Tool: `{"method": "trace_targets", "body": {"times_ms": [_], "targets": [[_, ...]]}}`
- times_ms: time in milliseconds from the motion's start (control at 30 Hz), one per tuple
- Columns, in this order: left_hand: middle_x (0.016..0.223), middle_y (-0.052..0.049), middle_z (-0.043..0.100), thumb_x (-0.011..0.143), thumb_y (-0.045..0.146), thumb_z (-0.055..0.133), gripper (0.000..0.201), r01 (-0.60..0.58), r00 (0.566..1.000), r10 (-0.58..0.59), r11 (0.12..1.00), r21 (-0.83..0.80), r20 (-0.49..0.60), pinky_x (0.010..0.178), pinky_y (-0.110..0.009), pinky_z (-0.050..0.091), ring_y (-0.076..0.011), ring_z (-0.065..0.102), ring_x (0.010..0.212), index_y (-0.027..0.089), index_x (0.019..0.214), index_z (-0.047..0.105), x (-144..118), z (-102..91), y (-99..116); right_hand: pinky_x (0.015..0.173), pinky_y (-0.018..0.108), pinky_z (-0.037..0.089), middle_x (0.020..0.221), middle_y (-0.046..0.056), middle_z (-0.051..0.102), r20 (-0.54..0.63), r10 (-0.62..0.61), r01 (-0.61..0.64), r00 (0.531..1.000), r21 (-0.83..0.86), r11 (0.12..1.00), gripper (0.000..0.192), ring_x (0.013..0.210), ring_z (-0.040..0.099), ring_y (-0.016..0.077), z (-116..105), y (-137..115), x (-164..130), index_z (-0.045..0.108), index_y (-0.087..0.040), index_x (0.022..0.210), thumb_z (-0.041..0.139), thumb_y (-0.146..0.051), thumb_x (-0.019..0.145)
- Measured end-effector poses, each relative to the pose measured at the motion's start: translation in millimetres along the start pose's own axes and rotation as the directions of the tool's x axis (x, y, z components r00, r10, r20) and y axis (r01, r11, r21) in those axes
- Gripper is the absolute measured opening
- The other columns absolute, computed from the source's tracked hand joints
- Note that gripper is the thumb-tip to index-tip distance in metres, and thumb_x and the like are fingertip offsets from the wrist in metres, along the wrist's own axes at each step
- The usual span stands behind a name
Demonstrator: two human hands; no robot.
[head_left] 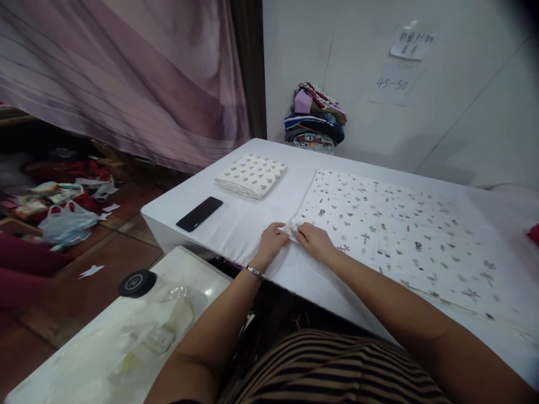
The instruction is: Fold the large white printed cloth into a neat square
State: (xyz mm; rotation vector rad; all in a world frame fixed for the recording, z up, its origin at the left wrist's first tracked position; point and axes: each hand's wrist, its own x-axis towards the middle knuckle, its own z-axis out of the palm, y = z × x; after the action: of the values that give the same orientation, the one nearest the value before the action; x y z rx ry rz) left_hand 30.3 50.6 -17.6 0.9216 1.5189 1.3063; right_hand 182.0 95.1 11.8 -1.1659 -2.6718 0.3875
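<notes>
A white cloth [374,224] printed with small plants and animals lies spread flat over the right of the white table. At its near left corner my left hand [273,241] and my right hand [314,240] meet, both closed on the bunched fabric. The fingers pinch the corner between them, and the exact grip is partly hidden. Farther back on the left rests a folded white cloth [252,175] with a grey leaf-like print. A black phone [199,214] lies left of my hands, close to the table's edge.
Stacked folded clothes [315,120] stand behind the table against the wall. On a lower white surface [96,331] at left are a round black object [137,283] and clear plastic packaging [155,331]. A pink curtain [168,73] hangs at the back left. Bags [69,221] clutter the floor.
</notes>
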Motion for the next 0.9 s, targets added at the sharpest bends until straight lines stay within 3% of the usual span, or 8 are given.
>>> {"method": "trace_targets", "body": {"times_ms": [167, 400, 567, 767, 900], "targets": [[0.058, 0.006, 0.057, 0.062, 0.012, 0.065, 0.037, 0.004, 1.000, -0.004, 0.999, -0.036, -0.007, 0.062, -0.023, 0.051, -0.0109, 0.061, 0.058, 0.015, 0.098, 0.056, -1.4, 0.0, 2.2, 0.065, 0.027, 0.036, 0.101, 0.009, 0.061, 0.081, -0.069, 0.078, 0.994, -0.111, 0.991, 0.021, 0.092, 0.054, 0.0198, 1.5, -4.4, -3.2, 0.059, -0.018, 0.097, 0.041, -0.028, 0.094], [0.064, 0.001, 0.064, 0.075, 0.018, 0.062, 0.021, 0.029, 0.999, -0.027, 0.998, -0.052, 0.029, 0.065, -0.025, 0.054, -0.0120, 0.064, 0.062, 0.015, 0.096, 0.058, -2.1, -1.5, 2.7, 0.068, 0.026, 0.036, 0.095, 0.006, 0.061, 0.064, -0.062, 0.061, 0.996, 0.015, 0.998, 0.020, 0.087, 0.055, 0.0158, 5.9, 2.5, 0.7, 0.059, -0.018, 0.092, 0.041, -0.026, 0.095], [0.063, 0.002, 0.064, 0.075, 0.018, 0.062, 0.025, -0.012, 1.000, 0.012, 1.000, -0.024, 0.013, 0.063, -0.025, 0.054, -0.0132, 0.065, 0.062, 0.015, 0.100, 0.058, -3.3, -1.8, 1.0, 0.068, 0.025, 0.035, 0.091, 0.005, 0.060, -0.019, 0.013, -0.012, 1.000, 0.027, 1.000, 0.024, 0.084, 0.055, 0.0151, 6.5, 1.6, -0.7, 0.058, -0.018, 0.087, 0.038, -0.028, 0.097], [0.064, 0.003, 0.063, 0.076, 0.020, 0.060, 0.028, -0.078, 0.997, 0.077, 0.996, 0.038, 0.028, 0.067, -0.026, 0.054, -0.0133, 0.065, 0.063, 0.017, 0.103, 0.057, -8.1, -2.8, -0.2, 0.066, 0.027, 0.037, 0.099, 0.009, 0.061, 0.053, -0.045, 0.050, 0.998, -0.088, 0.995, 0.025, 0.090, 0.056, 0.0192, 6.9, -7.9, -3.9, 0.059, -0.017, 0.095, 0.036, -0.026, 0.097], [0.063, 0.002, 0.062, 0.077, 0.032, 0.064, 0.030, -0.041, 0.999, 0.040, 0.998, 0.052, 0.022, 0.063, -0.025, 0.053, -0.0134, 0.064, 0.060, 0.016, 0.101, 0.057, -5.2, -1.9, 2.3, 0.068, 0.028, 0.040, 0.100, 0.010, 0.061, 0.059, -0.049, 0.055, 0.997, -0.105, 0.993, 0.026, 0.092, 0.056, 0.0200, 9.8, -9.3, -2.4, 0.059, -0.017, 0.098, 0.035, -0.025, 0.097]]}}
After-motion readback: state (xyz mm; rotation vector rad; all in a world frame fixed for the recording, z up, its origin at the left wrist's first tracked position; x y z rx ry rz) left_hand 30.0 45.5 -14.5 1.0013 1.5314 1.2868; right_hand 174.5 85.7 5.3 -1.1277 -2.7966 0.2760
